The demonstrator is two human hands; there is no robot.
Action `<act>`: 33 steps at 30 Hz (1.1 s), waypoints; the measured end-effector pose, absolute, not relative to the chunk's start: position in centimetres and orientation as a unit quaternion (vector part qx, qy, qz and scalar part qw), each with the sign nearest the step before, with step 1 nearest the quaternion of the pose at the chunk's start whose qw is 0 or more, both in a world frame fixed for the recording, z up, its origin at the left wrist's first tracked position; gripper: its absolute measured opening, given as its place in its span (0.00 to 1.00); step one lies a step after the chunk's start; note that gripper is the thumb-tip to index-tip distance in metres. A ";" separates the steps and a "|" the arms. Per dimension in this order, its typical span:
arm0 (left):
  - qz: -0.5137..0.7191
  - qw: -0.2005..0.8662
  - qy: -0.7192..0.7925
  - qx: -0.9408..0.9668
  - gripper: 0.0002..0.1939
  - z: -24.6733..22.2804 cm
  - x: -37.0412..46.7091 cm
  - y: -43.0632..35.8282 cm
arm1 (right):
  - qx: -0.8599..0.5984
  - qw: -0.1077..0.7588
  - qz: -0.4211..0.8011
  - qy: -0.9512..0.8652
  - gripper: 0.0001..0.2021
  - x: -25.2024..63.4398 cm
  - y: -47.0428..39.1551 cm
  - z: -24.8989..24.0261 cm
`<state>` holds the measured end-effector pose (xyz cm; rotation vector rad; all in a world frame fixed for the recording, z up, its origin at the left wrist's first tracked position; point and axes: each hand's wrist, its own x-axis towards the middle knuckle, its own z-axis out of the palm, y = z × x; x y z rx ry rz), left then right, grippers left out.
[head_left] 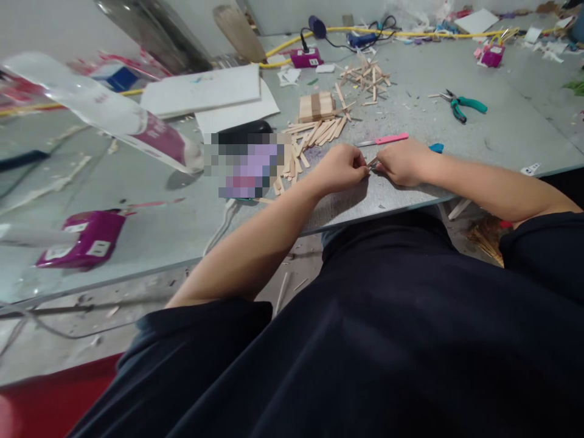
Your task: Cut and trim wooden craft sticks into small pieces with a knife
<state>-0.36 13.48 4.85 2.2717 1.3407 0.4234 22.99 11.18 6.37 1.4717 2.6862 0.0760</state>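
Observation:
Close to the table's front edge, my left hand [343,168] and my right hand [404,162] meet, fingertips pinched. A short piece of wooden craft stick [373,162] shows between them, with a small dark bit at its lower side that I cannot make out. Both hands' fingers are closed on the stick; most of it is hidden. Just beyond the hands lies a craft knife with a pink handle [391,139], blade pointing left. A small blue object [437,148] sits behind my right wrist. Loose craft sticks [322,132] are spread to the left of my left hand.
A banded bundle of sticks [316,107] lies behind the loose ones, with another stick pile [367,76] farther back. Green-handled pliers [469,104] rest at right. Left are a phone [253,170], a white bottle [132,121], white boards [201,91] and a purple power socket [86,240].

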 end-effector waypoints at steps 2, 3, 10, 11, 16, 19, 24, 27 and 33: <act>0.145 0.202 0.490 0.835 0.13 4.6 -0.2 13.2 | 0.470 0.033 0.024 0.882 0.23 23.3 11.2 6.6; 0.141 0.179 0.493 0.840 0.16 4.5 -0.1 13.1 | 0.467 0.030 0.024 0.883 0.23 23.4 11.2 6.6; 0.118 0.105 0.500 0.852 0.18 3.6 0.4 13.1 | 0.472 0.042 0.036 0.880 0.20 23.5 11.1 6.9; 0.112 0.105 0.497 0.854 0.18 3.6 0.4 13.1 | 0.469 0.049 0.034 0.881 0.21 23.5 11.1 7.1; 0.076 0.085 0.489 0.865 0.20 3.8 0.2 13.2 | 0.462 0.066 0.019 0.884 0.23 23.2 11.0 7.8; 0.069 0.077 0.482 0.870 0.22 3.8 0.0 13.4 | 0.470 0.071 0.015 0.880 0.23 22.8 10.9 7.9; 0.092 0.082 0.483 0.867 0.19 3.3 -0.2 13.6 | 0.472 0.064 0.010 0.879 0.22 22.4 10.7 7.8; 0.107 0.090 0.483 0.864 0.17 3.0 -0.3 13.6 | 0.474 0.053 0.012 0.879 0.21 22.3 10.8 7.5; 0.132 0.113 0.481 0.859 0.17 3.2 -0.3 13.5 | 0.486 0.018 0.007 0.874 0.18 22.3 11.1 6.6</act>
